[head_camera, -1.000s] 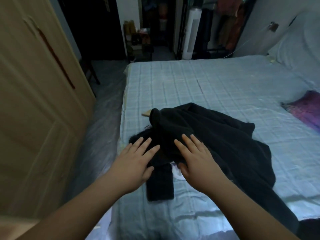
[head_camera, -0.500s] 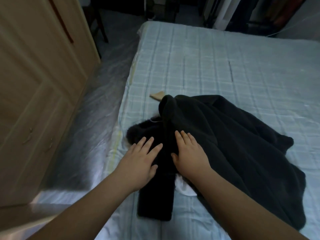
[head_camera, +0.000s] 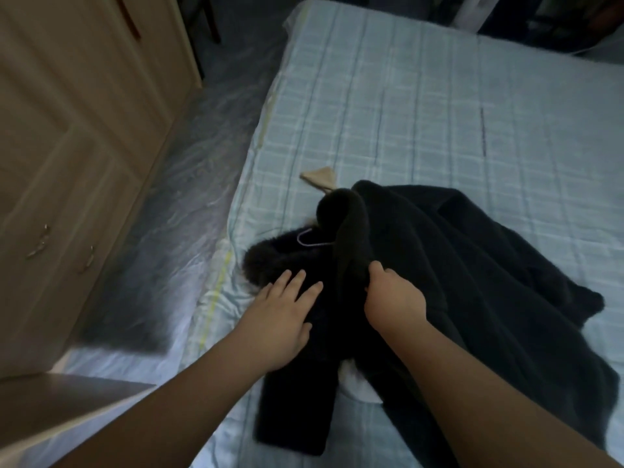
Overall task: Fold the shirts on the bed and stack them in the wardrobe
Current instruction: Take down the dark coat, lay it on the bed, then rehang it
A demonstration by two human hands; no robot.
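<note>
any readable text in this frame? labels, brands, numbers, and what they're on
None. No word, brand, number or sign can be read in the head view.
Dark garment: no tag or print shows.
Checked bed sheet: pattern only.
Wardrobe doors: plain panels and metal handles, no lettering.
Tan piece behind the garment: blank on the side that shows.

Bare bed (head_camera: 422, 106) beyond dark garment (head_camera: 472, 282)
</note>
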